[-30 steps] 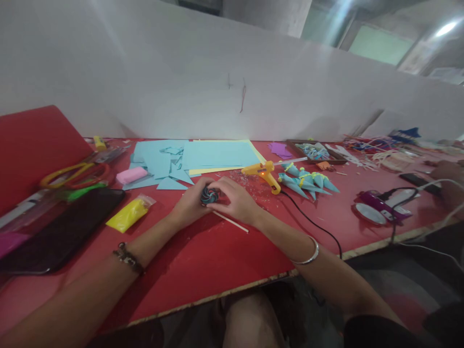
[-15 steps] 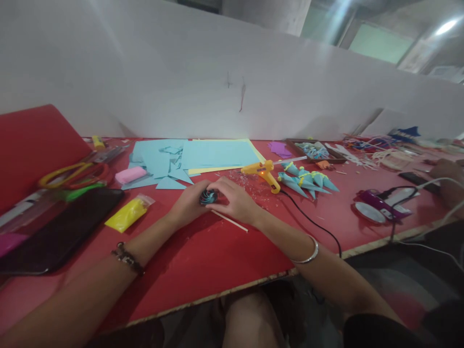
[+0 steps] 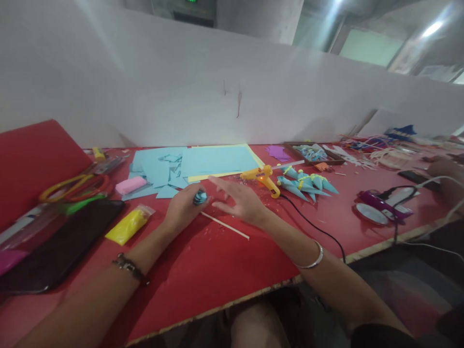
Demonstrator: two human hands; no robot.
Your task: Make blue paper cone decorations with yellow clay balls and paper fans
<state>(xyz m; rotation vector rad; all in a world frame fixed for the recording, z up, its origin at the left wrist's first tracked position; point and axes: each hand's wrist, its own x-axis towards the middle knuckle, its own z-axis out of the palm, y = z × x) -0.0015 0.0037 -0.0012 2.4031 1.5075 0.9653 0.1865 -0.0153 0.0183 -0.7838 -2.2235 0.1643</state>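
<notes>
My left hand is wrapped round a rolled piece of blue paper, whose coiled end faces me. Just right of it, my right hand is off the roll, its fingers spread with nothing in them. A thin pale stick lies on the table below both hands. Beyond my right hand rests a yellow glue gun with its light on. Several blue paper cones trimmed with yellow lie to its right. Blue paper sheets spread behind my hands.
On the left lie scissors, a dark phone, a yellow packet and a pink block. To the right are a brown tray, a purple device and the glue gun's black cord. Another person's hand shows far right.
My right hand has let go of the paper roll and moved right, its fingers opening. My left hand keeps hold of the roll and has shifted slightly left. The view has tilted a little upward.
</notes>
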